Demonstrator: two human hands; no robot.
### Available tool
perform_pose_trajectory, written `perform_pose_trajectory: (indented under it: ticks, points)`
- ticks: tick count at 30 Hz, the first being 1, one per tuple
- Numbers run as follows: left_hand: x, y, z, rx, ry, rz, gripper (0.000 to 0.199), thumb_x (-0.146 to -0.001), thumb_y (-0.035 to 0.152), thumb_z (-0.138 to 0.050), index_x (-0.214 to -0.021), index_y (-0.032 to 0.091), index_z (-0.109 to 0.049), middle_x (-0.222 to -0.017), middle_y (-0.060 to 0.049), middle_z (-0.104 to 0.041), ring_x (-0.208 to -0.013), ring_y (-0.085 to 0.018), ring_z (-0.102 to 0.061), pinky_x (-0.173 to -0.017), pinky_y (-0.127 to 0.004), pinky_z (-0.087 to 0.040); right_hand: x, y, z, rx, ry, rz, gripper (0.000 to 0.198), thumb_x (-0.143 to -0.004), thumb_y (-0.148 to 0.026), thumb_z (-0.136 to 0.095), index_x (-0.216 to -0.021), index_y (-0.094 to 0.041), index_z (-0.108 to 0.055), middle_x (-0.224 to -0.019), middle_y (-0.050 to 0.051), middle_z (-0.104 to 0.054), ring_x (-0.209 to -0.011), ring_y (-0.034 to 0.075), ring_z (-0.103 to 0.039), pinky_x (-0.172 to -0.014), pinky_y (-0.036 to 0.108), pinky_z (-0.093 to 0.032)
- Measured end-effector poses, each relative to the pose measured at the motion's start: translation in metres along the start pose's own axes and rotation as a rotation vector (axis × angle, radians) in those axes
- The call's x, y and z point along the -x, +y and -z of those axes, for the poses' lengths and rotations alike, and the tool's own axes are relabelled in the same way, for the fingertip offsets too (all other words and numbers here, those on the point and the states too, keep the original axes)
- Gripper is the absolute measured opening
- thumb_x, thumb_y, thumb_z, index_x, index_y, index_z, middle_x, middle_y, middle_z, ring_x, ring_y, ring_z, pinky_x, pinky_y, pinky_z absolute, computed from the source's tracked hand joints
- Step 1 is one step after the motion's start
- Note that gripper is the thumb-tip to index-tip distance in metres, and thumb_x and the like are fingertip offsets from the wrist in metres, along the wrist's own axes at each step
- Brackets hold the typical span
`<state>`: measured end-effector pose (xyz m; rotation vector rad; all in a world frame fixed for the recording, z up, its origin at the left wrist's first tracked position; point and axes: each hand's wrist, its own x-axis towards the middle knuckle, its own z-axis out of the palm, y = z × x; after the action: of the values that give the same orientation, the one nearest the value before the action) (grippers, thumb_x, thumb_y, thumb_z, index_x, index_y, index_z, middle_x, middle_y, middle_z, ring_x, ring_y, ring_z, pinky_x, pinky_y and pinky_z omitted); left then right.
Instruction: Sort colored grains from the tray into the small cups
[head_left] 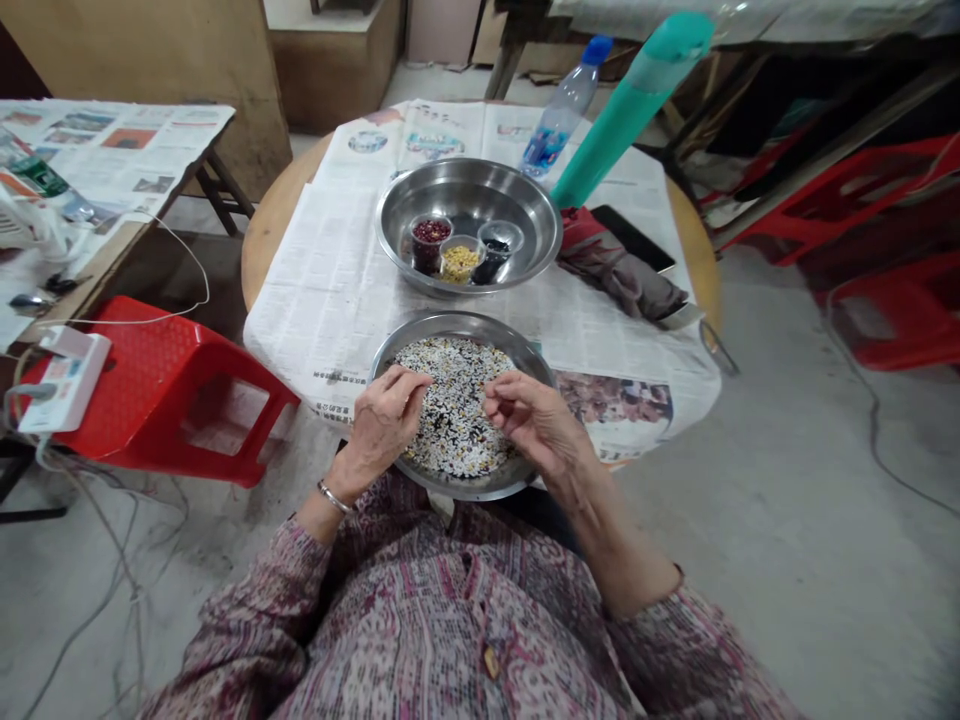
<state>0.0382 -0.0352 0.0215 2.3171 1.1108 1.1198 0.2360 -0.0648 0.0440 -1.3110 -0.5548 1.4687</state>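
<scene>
A shallow metal basin (480,492) sits at the table's near edge, partly over my lap. Spread across its bottom are mixed grains (457,400), white, black and yellow. Over the basin's left side is my left hand (391,408), thumb and fingers closed in a pinch. My right hand (525,412) hovers above the right side, its fingertips pressed together. Whatever either pinch holds is too small to make out. Beyond stands a second metal basin (465,172) with cups of dark red beans (432,233), yellow grains (460,262) and black grains (491,262).
Newspaper (322,280) covers the round table. A blue-capped bottle (559,110), a green tube-shaped object (630,110), a crumpled cloth (615,265) and a black phone (634,238) lie behind and right. A red stool (172,390) with a power strip (67,380) stands left.
</scene>
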Motion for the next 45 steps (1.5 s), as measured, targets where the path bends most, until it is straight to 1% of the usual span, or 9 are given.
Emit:
perform_pose_trajectory:
  ticks: [3,6,13,21,28,30,34,36,45]
  points:
    - [0.0,0.0,0.0,0.009,0.023,0.0,0.013,-0.097,0.012,-0.05,-0.101,0.017,-0.062,-0.094,-0.005,-0.067,-0.091,-0.016,-0.064,-0.086,-0.032,-0.054,-0.001,0.005,0.005,0.096,0.018,0.067,0.022,-0.055,-0.027,-0.077,-0.067,-0.02,-0.06,-0.057,-0.003,-0.062,-0.05,0.009,-0.056,-0.048,0.021,-0.044]
    - [0.0,0.0,0.0,-0.03,-0.017,-0.004,0.012,-0.098,0.014,-0.051,-0.1,0.017,-0.063,-0.093,-0.005,-0.067,-0.089,-0.016,-0.063,-0.084,-0.032,-0.054,0.002,0.015,0.006,0.415,-0.015,0.221,0.018,-0.065,-0.033,-0.074,-0.073,-0.019,-0.064,-0.055,-0.003,-0.061,-0.049,0.011,-0.054,-0.049,0.024,-0.043]
    - [0.0,0.002,0.001,-0.112,-0.089,0.031,0.016,-0.1,0.016,-0.047,-0.102,0.017,-0.062,-0.096,-0.005,-0.066,-0.091,-0.015,-0.063,-0.086,-0.031,-0.053,0.001,0.026,-0.006,1.116,-0.086,0.72,0.018,-0.085,-0.021,-0.054,-0.088,-0.019,-0.071,-0.085,0.006,-0.073,-0.074,0.018,-0.065,-0.072,0.031,-0.049]
    - [-0.004,0.005,0.002,-0.384,-0.401,0.051,0.013,-0.097,0.019,-0.052,-0.101,0.018,-0.065,-0.098,-0.006,-0.067,-0.096,-0.021,-0.061,-0.089,-0.036,-0.05,0.006,0.017,-0.021,1.782,-0.156,0.651,0.022,-0.092,-0.015,-0.048,-0.099,-0.017,-0.069,-0.095,0.008,-0.071,-0.078,0.02,-0.065,-0.065,0.03,-0.039]
    - [-0.004,0.006,0.003,-0.385,-0.417,0.075,0.021,-0.097,0.012,-0.047,-0.102,0.019,-0.065,-0.098,-0.004,-0.066,-0.097,-0.02,-0.059,-0.089,-0.034,-0.049,0.009,0.019,-0.003,1.71,-0.005,0.698,0.021,-0.092,-0.017,-0.051,-0.101,-0.018,-0.07,-0.096,0.008,-0.072,-0.079,0.019,-0.064,-0.068,0.03,-0.037]
    - [-0.003,0.004,0.001,-0.393,-0.399,0.077,0.021,-0.096,0.011,-0.047,-0.102,0.02,-0.064,-0.098,-0.004,-0.065,-0.097,-0.02,-0.058,-0.088,-0.034,-0.049,0.013,0.018,-0.003,1.624,-0.122,0.706,0.021,-0.091,-0.015,-0.052,-0.101,-0.02,-0.07,-0.096,0.005,-0.073,-0.081,0.018,-0.064,-0.068,0.028,-0.038]
    - [0.0,0.001,-0.002,-0.401,-0.356,0.061,0.018,-0.096,0.011,-0.048,-0.101,0.02,-0.063,-0.097,-0.005,-0.064,-0.094,-0.02,-0.058,-0.086,-0.035,-0.049,0.021,0.019,-0.013,1.603,-0.518,0.686,0.022,-0.087,-0.014,-0.055,-0.099,-0.023,-0.07,-0.093,0.003,-0.071,-0.078,0.015,-0.063,-0.064,0.026,-0.037]
    - [0.001,-0.001,-0.003,-0.4,-0.335,0.051,0.018,-0.096,0.011,-0.048,-0.101,0.02,-0.063,-0.096,-0.005,-0.065,-0.093,-0.021,-0.058,-0.085,-0.035,-0.049,0.021,0.021,-0.016,1.644,-0.558,0.674,0.022,-0.087,-0.014,-0.055,-0.1,-0.023,-0.071,-0.092,0.004,-0.07,-0.075,0.016,-0.062,-0.062,0.026,-0.035]
    - [0.0,0.0,-0.003,-0.35,-0.304,0.025,0.014,-0.097,0.016,-0.05,-0.098,0.021,-0.064,-0.093,-0.004,-0.066,-0.09,-0.02,-0.059,-0.084,-0.034,-0.049,0.003,0.023,0.012,1.563,-0.094,0.719,0.025,-0.089,-0.017,-0.051,-0.101,-0.022,-0.071,-0.097,0.007,-0.073,-0.083,0.021,-0.066,-0.071,0.031,-0.044]
